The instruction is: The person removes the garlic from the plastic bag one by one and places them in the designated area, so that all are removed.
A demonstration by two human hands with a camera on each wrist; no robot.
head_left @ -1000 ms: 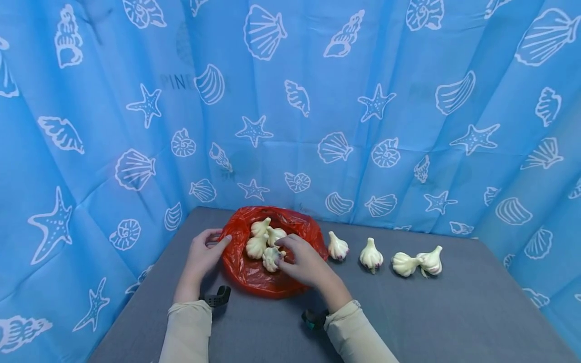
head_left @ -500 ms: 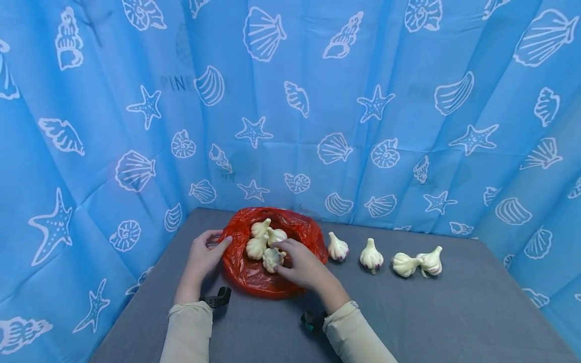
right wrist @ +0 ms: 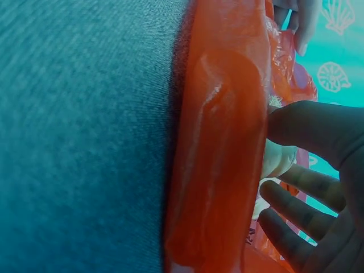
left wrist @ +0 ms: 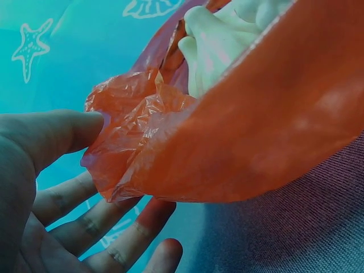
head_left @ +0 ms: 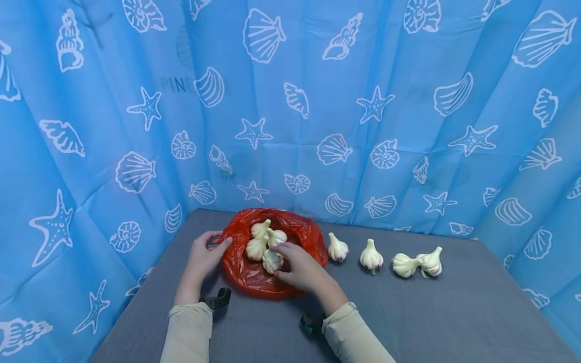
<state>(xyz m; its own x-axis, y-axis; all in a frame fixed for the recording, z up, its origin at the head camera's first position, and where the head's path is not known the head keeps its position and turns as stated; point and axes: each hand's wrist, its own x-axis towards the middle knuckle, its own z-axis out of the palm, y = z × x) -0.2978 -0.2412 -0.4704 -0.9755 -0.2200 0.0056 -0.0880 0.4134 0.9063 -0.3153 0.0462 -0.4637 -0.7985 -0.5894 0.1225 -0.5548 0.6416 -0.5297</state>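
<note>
Blue curtain (head_left: 313, 83) printed with white shells and starfish rises behind the grey tabletop (head_left: 436, 317), and I work towards its far left side with a red bag (head_left: 268, 292) lying open between my two hands. Inside it, a garlic bulb (head_left: 272, 261) sits just left of my right grip (head_left: 303, 267), between thumb and fingertips, thumb on the side nearer me and fingers on the far side. That placing is what counts most, I judge: the bulb is much closer to my right hand than to my left, and the mouth of that grip faces it squarely. My right fingers look spread loosely about it rather than squeezed; whether any fingertip touches it I cannot tell. Its neck is hard to make out, so I won't swear to its long axis. My left grip (head_left: 204, 259) pinches the bag's left edge, thumb inside and fingers behind. Three more bulbs (head_left: 256, 248) cluster in the bag just beyond this one and a little to its left. Outside, a row of four bulbs (head_left: 371, 256) runs off to the right, on my right hand's side, the first just beside the bag, the last two touching
</note>
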